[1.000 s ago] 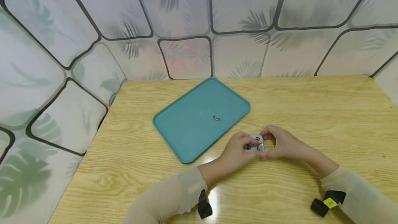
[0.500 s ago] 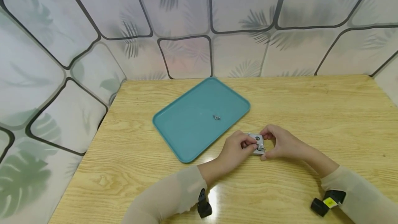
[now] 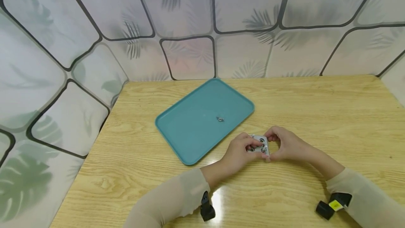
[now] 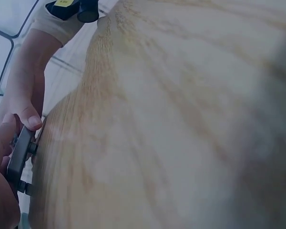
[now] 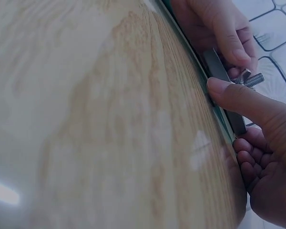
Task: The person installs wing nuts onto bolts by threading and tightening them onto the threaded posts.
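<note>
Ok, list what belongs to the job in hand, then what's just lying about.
In the job:
metal plate, gripped by the right hand
threaded bolt, close to the left hand

Lying about, it seems:
teal tray
small metal piece on it, though possibly another part for the job

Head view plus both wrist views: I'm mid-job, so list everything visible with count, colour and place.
metal plate: 1, grey, between the hands
bolt: at least 1, silver, threaded end projecting from the metal plate
wing nut: 1, silver, at the bolt
studs: 2 visible, dark, under the metal plate
tray: 1, teal, on the table, beyond the left hand
small fastener: 1, silver, on the tray
table: 1, yellow wood-grain, under everything
backdrop: 1, pale, leaf-printed, behind the table
wrist cameras: 2, black, at the cuffs
sleeves: 2, beige, on both arms
left hand: 1, bare, fingers at the wing nut
right hand: 1, bare, gripping the metal plate's edge
</note>
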Demonstrator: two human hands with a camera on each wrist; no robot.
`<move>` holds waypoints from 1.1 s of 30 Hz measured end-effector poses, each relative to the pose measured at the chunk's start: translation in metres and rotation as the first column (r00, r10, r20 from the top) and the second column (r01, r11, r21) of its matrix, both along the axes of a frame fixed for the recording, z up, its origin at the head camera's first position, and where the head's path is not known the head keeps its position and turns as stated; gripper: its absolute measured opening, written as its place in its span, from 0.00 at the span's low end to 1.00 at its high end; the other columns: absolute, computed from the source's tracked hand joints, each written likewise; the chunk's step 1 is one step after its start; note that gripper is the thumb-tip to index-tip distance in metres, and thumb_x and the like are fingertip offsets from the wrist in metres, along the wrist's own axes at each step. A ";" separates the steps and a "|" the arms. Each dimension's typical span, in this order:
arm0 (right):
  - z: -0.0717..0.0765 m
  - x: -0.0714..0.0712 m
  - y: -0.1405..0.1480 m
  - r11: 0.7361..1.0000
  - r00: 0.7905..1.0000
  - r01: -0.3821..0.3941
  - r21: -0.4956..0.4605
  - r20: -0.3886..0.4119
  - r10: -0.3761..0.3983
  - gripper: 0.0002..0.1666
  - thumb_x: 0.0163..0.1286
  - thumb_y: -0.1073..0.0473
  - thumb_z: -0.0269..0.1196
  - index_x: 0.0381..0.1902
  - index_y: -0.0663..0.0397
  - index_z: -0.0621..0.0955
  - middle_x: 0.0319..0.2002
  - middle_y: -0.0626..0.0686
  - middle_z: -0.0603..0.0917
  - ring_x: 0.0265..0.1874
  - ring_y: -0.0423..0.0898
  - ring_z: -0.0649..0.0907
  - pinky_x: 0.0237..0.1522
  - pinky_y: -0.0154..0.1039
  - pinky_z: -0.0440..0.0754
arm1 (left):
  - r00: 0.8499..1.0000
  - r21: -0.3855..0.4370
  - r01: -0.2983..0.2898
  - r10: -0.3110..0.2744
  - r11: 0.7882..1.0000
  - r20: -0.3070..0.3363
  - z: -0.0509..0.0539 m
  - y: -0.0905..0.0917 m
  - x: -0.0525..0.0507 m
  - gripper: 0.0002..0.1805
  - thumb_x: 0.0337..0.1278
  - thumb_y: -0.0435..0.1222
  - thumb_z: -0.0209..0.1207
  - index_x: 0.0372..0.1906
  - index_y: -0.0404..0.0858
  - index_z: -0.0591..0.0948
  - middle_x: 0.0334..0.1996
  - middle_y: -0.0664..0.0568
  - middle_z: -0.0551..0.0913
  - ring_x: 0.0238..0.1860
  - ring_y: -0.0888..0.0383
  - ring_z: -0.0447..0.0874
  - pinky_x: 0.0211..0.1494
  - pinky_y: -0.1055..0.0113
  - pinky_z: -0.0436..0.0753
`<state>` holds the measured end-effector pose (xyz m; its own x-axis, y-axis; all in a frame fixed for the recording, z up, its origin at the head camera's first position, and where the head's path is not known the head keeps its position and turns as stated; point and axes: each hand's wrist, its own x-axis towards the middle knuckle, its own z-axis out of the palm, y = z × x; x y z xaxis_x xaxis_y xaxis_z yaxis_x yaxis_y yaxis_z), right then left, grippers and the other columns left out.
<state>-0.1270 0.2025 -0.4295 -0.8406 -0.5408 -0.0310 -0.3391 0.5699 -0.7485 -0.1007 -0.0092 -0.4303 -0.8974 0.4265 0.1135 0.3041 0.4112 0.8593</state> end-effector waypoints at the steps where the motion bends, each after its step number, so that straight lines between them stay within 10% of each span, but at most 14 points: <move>1: 0.000 0.000 0.000 1.000 1.000 0.003 0.001 -0.002 -0.003 0.35 0.44 0.51 0.78 0.45 0.59 0.75 0.42 0.52 0.77 0.39 0.43 0.74 0.41 0.33 0.75 | 1.000 -0.002 0.003 -0.003 1.000 0.008 0.000 0.000 0.000 0.19 0.41 0.43 0.72 0.42 0.40 0.86 0.31 0.58 0.73 0.30 0.70 0.67 0.33 0.80 0.71; 24: 0.001 0.000 -0.001 1.000 1.000 -0.002 -0.027 0.020 0.002 0.38 0.41 0.49 0.79 0.45 0.61 0.74 0.42 0.53 0.77 0.39 0.42 0.75 0.42 0.32 0.75 | 0.995 0.034 -0.099 0.098 0.995 0.006 0.000 0.001 0.000 0.03 0.53 0.37 0.66 0.30 0.43 0.84 0.25 0.59 0.73 0.27 0.71 0.66 0.30 0.79 0.70; 33: 0.003 0.001 -0.001 1.000 1.000 -0.005 -0.018 0.015 0.005 0.37 0.42 0.49 0.78 0.46 0.60 0.75 0.43 0.52 0.77 0.40 0.42 0.75 0.42 0.32 0.75 | 0.999 0.024 -0.029 0.028 0.999 0.029 -0.002 0.000 -0.002 0.10 0.58 0.43 0.63 0.38 0.41 0.86 0.28 0.58 0.71 0.28 0.70 0.66 0.31 0.78 0.69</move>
<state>-0.1264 0.2017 -0.4261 -0.8374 -0.5455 -0.0337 -0.3307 0.5548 -0.7635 -0.1027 -0.0089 -0.4319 -0.9120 0.3983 0.0977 0.2678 0.3980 0.8774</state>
